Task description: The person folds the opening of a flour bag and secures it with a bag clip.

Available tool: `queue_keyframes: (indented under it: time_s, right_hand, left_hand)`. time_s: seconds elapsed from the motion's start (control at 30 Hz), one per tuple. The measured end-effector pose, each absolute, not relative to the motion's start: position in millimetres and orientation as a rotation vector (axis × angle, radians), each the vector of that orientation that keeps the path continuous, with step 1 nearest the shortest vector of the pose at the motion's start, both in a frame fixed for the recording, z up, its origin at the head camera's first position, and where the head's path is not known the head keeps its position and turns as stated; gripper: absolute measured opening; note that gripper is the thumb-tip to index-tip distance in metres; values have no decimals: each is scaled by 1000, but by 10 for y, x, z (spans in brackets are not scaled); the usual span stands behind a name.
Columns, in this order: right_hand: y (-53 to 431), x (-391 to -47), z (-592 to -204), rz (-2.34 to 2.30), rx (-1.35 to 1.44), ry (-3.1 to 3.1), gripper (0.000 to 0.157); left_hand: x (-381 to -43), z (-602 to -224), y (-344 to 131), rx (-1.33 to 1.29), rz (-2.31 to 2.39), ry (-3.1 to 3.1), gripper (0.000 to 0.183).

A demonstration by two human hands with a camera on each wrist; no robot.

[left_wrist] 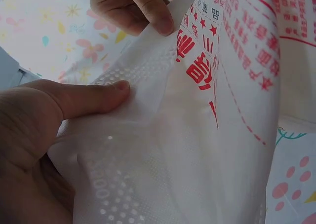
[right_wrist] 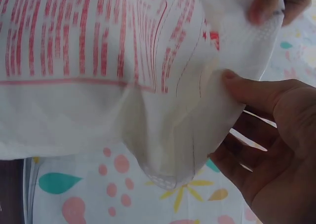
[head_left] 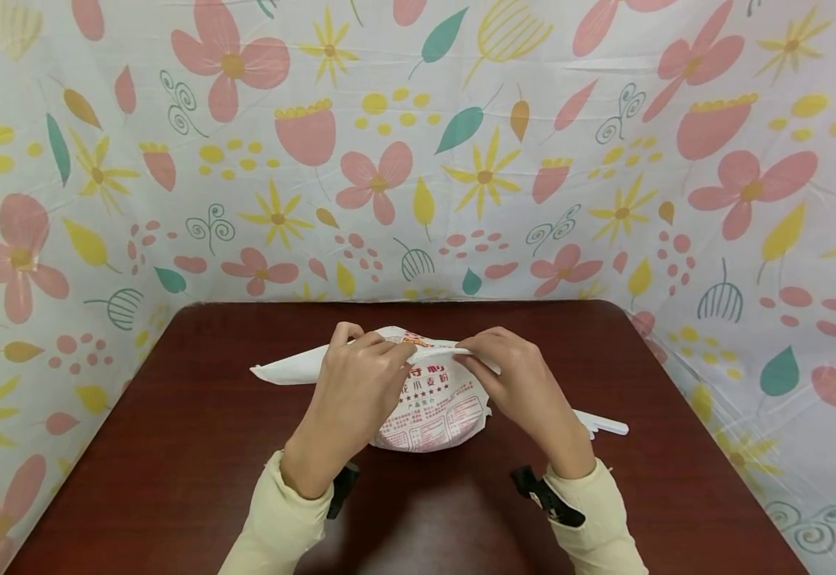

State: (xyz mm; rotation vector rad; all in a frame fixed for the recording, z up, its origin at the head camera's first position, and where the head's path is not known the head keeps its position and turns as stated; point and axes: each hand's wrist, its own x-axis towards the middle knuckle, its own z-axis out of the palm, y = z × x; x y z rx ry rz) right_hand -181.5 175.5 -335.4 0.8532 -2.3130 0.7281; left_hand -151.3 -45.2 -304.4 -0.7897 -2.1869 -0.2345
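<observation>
L grip (head_left: 356, 391) & R grip (head_left: 521, 379) w/ thumb-finger pinch on edge of bag (head_left: 432, 415), forearms (head_left: 270, 511) inward

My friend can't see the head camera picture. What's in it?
A person's left hand and right hand pinch the top edge of a white bag with red printing, at a dark brown table. A slim white object lies to the right; a flowery sheet hangs behind.

**A Person in Cream and Black**

The left hand (head_left: 362, 387) and right hand (head_left: 517, 375) are bare. A creased, pale cream cloth left sleeve (head_left: 274, 515) matches the pale cream cloth right sleeve (head_left: 597, 515). A small black left wrist fitting (head_left: 342, 490) and a black right wrist band (head_left: 567, 513) show against the cuffs.
</observation>
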Motion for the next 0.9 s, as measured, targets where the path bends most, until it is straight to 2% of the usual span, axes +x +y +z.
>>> queue_keyframes:
  time_s: [0.5, 0.9]
  right_hand:
    - [1956, -1785, -3281, 583, 749, -2489, 10]
    - [2044, -1827, -3307, 668, 724, -2522, 8]
  left_hand:
    - [-1512, -3018, -511, -809, -312, -2169, 14]
    - [-1510, -3019, -513, -827, -323, -2181, 13]
